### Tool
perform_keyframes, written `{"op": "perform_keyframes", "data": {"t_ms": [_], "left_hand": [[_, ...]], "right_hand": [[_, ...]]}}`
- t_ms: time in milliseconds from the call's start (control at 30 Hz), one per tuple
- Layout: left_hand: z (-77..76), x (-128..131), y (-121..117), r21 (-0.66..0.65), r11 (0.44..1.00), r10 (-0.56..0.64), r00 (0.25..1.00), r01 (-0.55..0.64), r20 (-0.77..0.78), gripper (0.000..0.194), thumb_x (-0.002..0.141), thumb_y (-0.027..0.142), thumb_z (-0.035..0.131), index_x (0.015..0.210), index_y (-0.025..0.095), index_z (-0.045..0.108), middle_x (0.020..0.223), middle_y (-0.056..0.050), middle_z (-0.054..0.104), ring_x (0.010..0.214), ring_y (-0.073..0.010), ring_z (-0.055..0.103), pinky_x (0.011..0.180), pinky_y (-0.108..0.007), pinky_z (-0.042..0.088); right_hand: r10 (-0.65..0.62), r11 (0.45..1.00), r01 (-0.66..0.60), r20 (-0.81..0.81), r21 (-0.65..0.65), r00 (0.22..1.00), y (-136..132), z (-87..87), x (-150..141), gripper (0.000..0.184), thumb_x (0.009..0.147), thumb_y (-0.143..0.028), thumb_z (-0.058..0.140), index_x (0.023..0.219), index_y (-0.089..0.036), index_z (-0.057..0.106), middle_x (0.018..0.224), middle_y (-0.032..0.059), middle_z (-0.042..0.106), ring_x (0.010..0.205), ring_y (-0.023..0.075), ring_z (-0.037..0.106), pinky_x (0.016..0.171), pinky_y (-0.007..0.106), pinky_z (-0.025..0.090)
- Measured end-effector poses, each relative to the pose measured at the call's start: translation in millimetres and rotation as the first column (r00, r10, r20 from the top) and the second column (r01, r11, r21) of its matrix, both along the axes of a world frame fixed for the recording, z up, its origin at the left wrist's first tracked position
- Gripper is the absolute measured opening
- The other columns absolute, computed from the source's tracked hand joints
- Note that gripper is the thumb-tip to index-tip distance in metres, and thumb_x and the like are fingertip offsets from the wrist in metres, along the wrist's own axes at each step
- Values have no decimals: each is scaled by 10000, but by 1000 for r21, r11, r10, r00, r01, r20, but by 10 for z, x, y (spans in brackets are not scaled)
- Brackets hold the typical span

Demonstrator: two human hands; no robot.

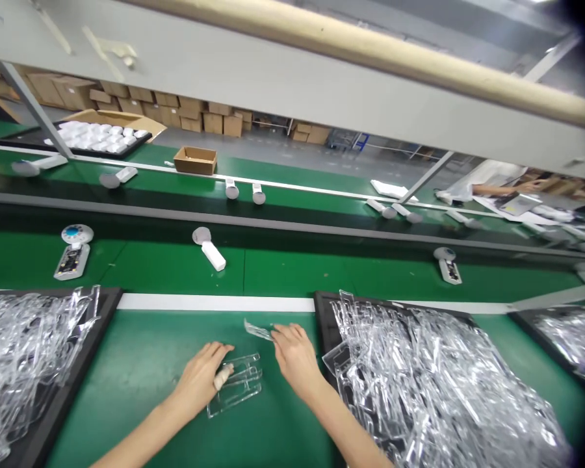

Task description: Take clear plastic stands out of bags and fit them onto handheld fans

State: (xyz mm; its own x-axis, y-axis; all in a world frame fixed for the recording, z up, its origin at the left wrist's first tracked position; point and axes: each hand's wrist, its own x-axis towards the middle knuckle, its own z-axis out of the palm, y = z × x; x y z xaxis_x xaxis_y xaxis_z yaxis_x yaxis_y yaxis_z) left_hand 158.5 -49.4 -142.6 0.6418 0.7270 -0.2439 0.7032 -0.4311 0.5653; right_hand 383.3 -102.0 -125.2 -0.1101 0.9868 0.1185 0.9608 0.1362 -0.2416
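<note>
My left hand (202,377), with a pale wrapping on one finger, grips a few clear plastic frames (244,391) over the green worktop. Between the fingertips of my right hand (296,359) is another clear plastic piece (258,331), seen nearly edge-on and pointing left. Just right of that hand, a black tray (324,325) carries a big heap of similar clear plastic pieces (419,383). A second black tray (78,390) with more of these pieces lies to the left of my left hand. The fingers' undersides are hidden.
Beyond a white strip (214,302), a green conveyor surface bears white handheld devices (213,255), some with open casings (72,261). Farther back stand a small cardboard box (195,161) and a tray of white parts (97,138). Another person's arm (497,190) shows at right.
</note>
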Motion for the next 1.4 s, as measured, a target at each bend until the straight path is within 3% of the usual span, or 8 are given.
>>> {"op": "perform_keyframes", "data": {"t_ms": [200, 467, 667, 767, 900, 1100, 1233, 1400], "left_hand": [[-2, 313, 93, -7, 995, -95, 965, 97, -245, 333, 798, 164, 399, 1100, 183, 539, 981, -98, 650, 892, -257, 615, 755, -357, 446], [172, 287, 171, -19, 1000, -7, 976, 3, -217, 159, 786, 198, 406, 862, 198, 545, 854, -67, 656, 812, -231, 617, 655, -293, 389], [268, 178, -65, -123, 989, 60, 985, -80, -159, 121, 805, 313, 469, 760, 218, 529, 770, 10, 654, 734, -138, 613, 592, -203, 373], [154, 239, -251, -116, 987, 84, 976, -109, -201, 108, 797, 247, 459, 749, 198, 541, 874, -47, 648, 808, -181, 621, 668, -245, 402], [51, 352, -320, -119, 982, 114, 963, -146, -246, 209, 792, 230, 443, 973, 162, 524, 1050, -140, 621, 861, -270, 630, 733, -355, 427], [71, 351, -262, -283, 934, 173, 968, -219, -181, 183, 758, 337, 494, 850, 189, 551, 822, -121, 677, 812, -309, 646, 729, -404, 454], [32, 306, -347, -511, 822, 253, 965, -251, -67, 261, 801, 425, 412, 773, 196, 535, 607, -36, 603, 526, -205, 616, 497, -290, 471], [61, 295, -462, -658, 722, 355, 931, -212, 90, 373, 786, 508, 433, 838, 159, 555, 633, -31, 585, 531, -170, 593, 495, -268, 487]], "right_hand": [[-431, 900, 390, -260, -194, 864, -774, 125, -202, 386, 811, -154, 354, 1085, -180, 625, 937, 82, 702, 802, 225, 651, 756, 364, 466], [-662, 679, 558, -726, -476, 187, -1294, -427, -540, 581, 756, -579, 491, 1127, -152, 626, 889, 94, 703, 775, 230, 652, 769, 321, 479], [-655, 562, 574, -744, -596, -131, -1329, -523, -656, 716, 702, -709, 489, 1136, -157, 629, 915, 111, 680, 833, 242, 630, 718, 343, 493], [-659, 615, 545, -751, -570, -41, -1323, -559, -709, 690, 715, -683, 490, 1135, -154, 630, 971, 120, 655, 863, 255, 619, 722, 353, 502], [-645, 730, 538, -686, -422, 336, -1231, -553, -872, 623, 816, -508, 424, 1289, -107, 487, 1004, 137, 609, 907, 262, 601, 815, 377, 480], [-657, 725, 521, -227, -450, 719, -908, -415, -1171, 575, 800, -216, 432, 1348, -53, 366, 1162, 224, 538, 1089, 338, 528, 833, 428, 471], [-621, 741, 537, -106, -403, 777, -770, -404, -1208, 516, 809, -173, 386, 1311, -55, 404, 1074, 234, 574, 975, 343, 587, 742, 452, 496], [-631, 726, 505, -161, -467, 759, -707, -286, -1103, 482, 822, -205, 387, 1280, -66, 446, 1085, 239, 576, 976, 346, 592, 779, 477, 465]]}}
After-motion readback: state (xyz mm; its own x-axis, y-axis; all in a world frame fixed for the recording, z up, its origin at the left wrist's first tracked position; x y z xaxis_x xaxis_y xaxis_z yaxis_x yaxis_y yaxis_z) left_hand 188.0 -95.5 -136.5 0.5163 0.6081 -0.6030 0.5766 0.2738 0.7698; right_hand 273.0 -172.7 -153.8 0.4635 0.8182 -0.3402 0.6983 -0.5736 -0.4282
